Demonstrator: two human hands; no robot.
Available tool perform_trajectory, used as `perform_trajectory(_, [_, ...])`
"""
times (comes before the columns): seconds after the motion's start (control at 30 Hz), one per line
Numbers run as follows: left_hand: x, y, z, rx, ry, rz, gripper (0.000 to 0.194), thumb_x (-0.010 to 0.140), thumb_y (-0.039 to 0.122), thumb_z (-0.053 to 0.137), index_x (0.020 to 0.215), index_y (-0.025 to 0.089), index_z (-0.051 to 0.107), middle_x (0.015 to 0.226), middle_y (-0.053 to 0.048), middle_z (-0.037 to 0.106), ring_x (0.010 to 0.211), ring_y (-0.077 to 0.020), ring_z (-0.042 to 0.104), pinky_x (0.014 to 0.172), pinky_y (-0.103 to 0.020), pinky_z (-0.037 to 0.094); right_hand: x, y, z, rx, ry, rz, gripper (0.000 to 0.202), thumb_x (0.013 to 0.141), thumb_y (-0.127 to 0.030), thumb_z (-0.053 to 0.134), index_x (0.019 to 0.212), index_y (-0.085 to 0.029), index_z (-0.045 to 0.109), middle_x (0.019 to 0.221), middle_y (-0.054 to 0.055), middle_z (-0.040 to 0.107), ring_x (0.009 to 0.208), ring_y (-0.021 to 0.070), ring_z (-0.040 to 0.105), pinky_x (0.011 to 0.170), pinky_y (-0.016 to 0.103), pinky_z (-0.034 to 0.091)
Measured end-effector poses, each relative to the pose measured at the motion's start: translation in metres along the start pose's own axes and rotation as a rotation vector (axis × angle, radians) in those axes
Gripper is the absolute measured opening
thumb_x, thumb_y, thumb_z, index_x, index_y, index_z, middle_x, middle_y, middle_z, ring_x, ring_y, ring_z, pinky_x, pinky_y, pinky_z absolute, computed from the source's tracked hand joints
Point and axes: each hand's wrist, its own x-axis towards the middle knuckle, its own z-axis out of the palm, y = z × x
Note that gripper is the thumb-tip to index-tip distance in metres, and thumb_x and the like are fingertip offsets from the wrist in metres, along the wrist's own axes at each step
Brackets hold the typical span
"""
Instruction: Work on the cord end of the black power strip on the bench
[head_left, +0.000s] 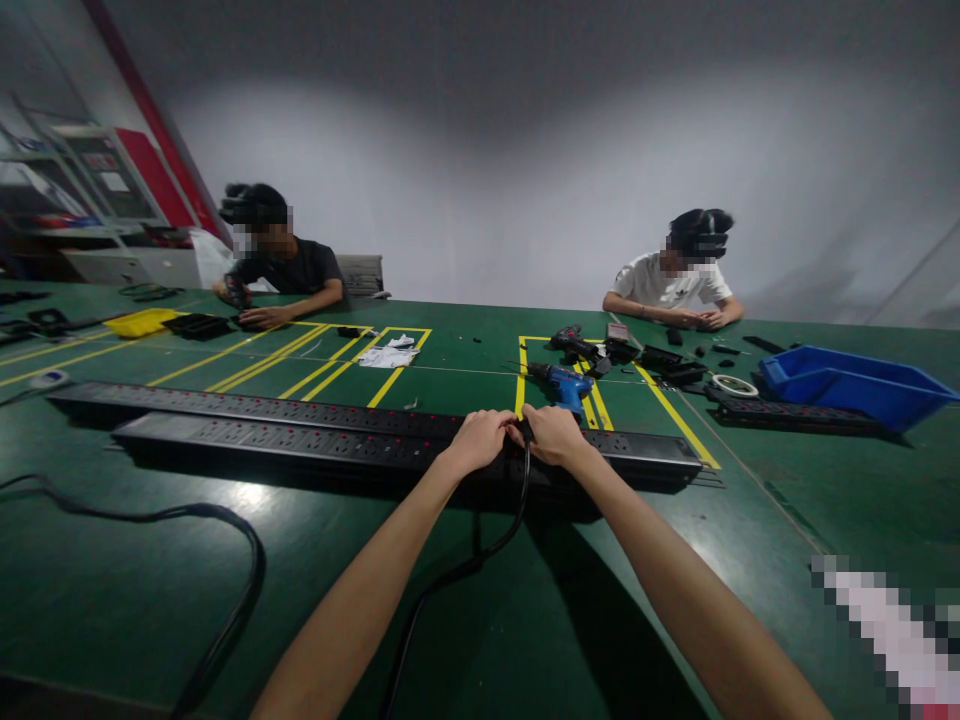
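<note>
Two long black power strips [285, 437] with rows of sockets and small red dots lie side by side across the green table. Over the nearer one, toward its right part, both my hands meet. My right hand [553, 435] is closed around the upper end of a black power cable [517, 510], which hangs down toward the front edge. Fingers bent, my left hand [480, 440] touches the same spot from the left; what lies between its fingertips is hidden. The cable's tip is also covered by my fingers.
Beyond the strips lie a blue cordless drill [559, 385] and a second, dark drill [574, 345]. A blue bin [847, 385] stands at right. Another black cable [225, 515] curves at left. Two people sit across the table, a white paper [388, 355] between them.
</note>
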Motion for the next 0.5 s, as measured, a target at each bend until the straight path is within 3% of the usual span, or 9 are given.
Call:
perform_trajectory(0.27, [0.0005,0.0001,0.0010,0.008,-0.001,0.005,0.035,0.096,0.022,0.039,0.119,0.027,0.065,0.111,-0.004,0.072,0.106,-0.0214,0.065,0.098,-0.036,0.046,-0.0046,-0.0007,-0.0019,-0.032,-0.038,-0.090,0.043,0.100,-0.049,0.033,0.113,-0.014,0.054,0.098,0.017,0.071,0.089,0.0269,0.067,0.068,0.029,0.037])
perform_trajectory(0.5, [0.0006,-0.0004,0.0017,0.003,-0.005,-0.002,0.036,0.096,0.023,0.039,0.123,0.026,0.063,0.115,-0.004,0.071,0.110,-0.0216,0.063,0.100,-0.036,0.045,-0.0046,-0.0025,0.0033,-0.016,-0.011,-0.018,0.044,0.101,-0.049,0.029,0.111,-0.015,0.054,0.096,0.016,0.071,0.087,0.0270,0.068,0.067,0.029,0.037])
